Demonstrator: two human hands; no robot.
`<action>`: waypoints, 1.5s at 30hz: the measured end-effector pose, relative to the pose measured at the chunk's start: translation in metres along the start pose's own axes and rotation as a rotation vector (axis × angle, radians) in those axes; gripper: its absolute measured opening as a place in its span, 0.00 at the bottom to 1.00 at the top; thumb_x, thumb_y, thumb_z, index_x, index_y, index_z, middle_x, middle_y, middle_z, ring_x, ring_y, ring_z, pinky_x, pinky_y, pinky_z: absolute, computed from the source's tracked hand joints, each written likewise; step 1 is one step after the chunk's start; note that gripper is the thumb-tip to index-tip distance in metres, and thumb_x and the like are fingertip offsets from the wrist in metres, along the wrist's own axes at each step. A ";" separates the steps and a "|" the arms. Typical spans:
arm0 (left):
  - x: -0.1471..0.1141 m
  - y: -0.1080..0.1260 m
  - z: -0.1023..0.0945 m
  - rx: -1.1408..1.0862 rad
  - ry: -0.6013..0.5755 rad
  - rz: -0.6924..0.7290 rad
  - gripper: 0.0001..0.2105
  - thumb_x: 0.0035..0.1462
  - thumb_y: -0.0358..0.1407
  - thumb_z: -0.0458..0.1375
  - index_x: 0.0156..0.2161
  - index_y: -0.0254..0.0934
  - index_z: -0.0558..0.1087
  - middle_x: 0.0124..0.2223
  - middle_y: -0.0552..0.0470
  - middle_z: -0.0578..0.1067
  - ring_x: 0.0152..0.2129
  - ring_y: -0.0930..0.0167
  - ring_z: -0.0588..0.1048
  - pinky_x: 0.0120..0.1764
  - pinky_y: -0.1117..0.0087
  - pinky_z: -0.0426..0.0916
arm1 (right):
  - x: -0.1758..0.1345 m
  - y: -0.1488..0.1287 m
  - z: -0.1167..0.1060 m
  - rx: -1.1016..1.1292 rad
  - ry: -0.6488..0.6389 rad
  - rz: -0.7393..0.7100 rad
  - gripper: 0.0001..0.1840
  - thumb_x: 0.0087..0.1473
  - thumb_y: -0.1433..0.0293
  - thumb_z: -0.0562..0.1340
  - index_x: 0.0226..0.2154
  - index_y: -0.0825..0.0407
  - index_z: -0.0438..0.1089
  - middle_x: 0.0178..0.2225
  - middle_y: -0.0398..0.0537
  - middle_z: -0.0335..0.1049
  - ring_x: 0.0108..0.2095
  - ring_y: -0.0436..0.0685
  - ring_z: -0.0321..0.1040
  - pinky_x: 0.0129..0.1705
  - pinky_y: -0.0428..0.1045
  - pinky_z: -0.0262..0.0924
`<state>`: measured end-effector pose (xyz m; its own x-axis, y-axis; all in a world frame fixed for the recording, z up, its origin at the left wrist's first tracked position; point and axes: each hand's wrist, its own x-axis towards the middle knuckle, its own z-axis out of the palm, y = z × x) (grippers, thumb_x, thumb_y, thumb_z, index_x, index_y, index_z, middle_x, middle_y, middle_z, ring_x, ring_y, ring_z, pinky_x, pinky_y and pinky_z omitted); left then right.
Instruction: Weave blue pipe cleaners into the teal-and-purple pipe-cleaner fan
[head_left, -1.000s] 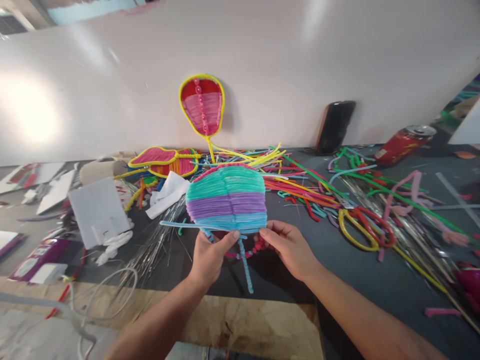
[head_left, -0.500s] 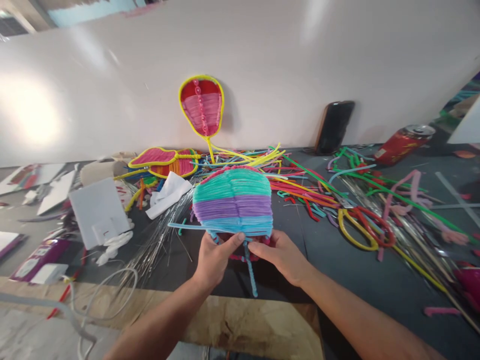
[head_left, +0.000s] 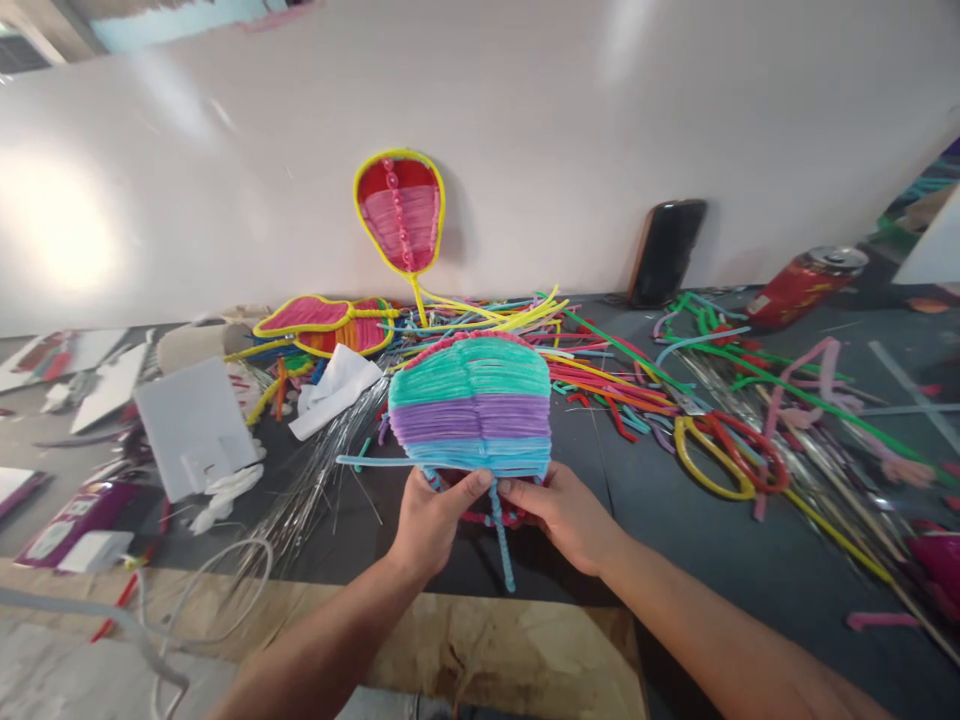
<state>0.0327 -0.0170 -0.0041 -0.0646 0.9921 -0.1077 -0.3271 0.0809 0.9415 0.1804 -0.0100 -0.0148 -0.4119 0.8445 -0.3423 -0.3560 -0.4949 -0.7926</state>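
Note:
Both hands grip a pipe-cleaner fan [head_left: 472, 410] banded in green, purple and light blue, with a pink rim. My left hand [head_left: 435, 515] pinches its lower edge left of the centre stem, thumb on the near face. On the other side of the stem, my right hand [head_left: 562, 510] holds the same edge, thumb and fingers closed. The wrapped blue stem [head_left: 504, 545] hangs down between the two thumbs. A loose light-blue pipe-cleaner end [head_left: 375, 461] sticks out to the left. Fingers behind the fan are hidden.
A yellow-rimmed pink fan [head_left: 401, 215] leans on the white board. Pipe cleaners [head_left: 600, 375] lie piled behind the work. Scissors [head_left: 727, 460], a phone [head_left: 667, 255] and a red can [head_left: 810, 285] are to the right. Wires [head_left: 315, 485] and a power strip [head_left: 64, 525] lie left.
The fan has shifted very slightly to the right in my hands' grip. Both hands keep nearly the same places on its lower edge.

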 end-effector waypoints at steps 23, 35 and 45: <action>0.005 0.003 -0.002 0.132 0.134 0.159 0.05 0.47 0.32 0.65 0.31 0.35 0.75 0.30 0.54 0.78 0.28 0.72 0.74 0.39 0.69 0.69 | -0.016 -0.006 0.018 -0.158 -0.162 0.004 0.31 0.52 0.56 0.61 0.53 0.55 0.58 0.14 0.33 0.61 0.12 0.42 0.44 0.15 0.41 0.40; 0.009 0.006 -0.003 0.066 0.151 0.126 0.07 0.45 0.32 0.66 0.31 0.34 0.74 0.30 0.53 0.78 0.29 0.71 0.74 0.39 0.69 0.69 | -0.022 -0.003 0.015 -0.449 -0.081 -0.165 0.25 0.56 0.56 0.57 0.52 0.50 0.57 0.23 0.39 0.68 0.15 0.45 0.58 0.18 0.42 0.53; 0.008 0.005 -0.004 -0.062 0.100 -0.015 0.10 0.43 0.32 0.68 0.32 0.33 0.75 0.32 0.51 0.78 0.30 0.69 0.76 0.39 0.67 0.70 | -0.006 -0.006 0.000 -0.341 -0.011 -0.130 0.21 0.52 0.50 0.59 0.30 0.52 0.64 0.18 0.37 0.59 0.17 0.45 0.54 0.18 0.43 0.49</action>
<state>0.0267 -0.0089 -0.0015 -0.1521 0.9760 -0.1560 -0.3860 0.0866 0.9184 0.1851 -0.0117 -0.0082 -0.3911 0.8928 -0.2236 -0.1068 -0.2853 -0.9525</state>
